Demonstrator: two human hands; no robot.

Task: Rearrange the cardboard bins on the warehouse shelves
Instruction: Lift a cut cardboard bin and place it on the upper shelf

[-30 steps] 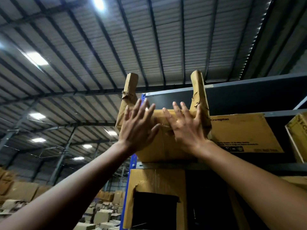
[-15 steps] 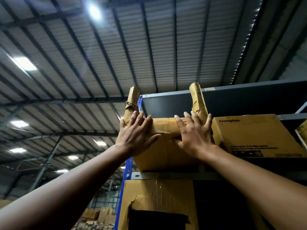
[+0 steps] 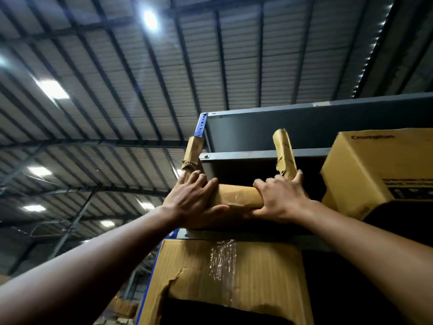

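Observation:
A worn cardboard bin [image 3: 236, 195] with two raised flaps sits on the top shelf, at the rack's left end. My left hand [image 3: 192, 198] grips its front rim at the left corner, fingers over the top and thumb beneath. My right hand [image 3: 278, 198] grips the same rolled rim at the right corner, fingers curled over it. Both arms reach up and forward. The bin's lower front is hidden behind my hands.
A larger printed cardboard box [image 3: 375, 170] stands just right of the bin on the same shelf. Below, a torn cardboard bin [image 3: 229, 277] with tape fills the lower shelf. A blue rack upright [image 3: 201, 125] rises at the left. The grey shelf beam [image 3: 316, 118] runs overhead.
My hands went from flat against the bin's front to curled over its top rim. The view tilted upward and closer, and the bin sits deeper in the shelf.

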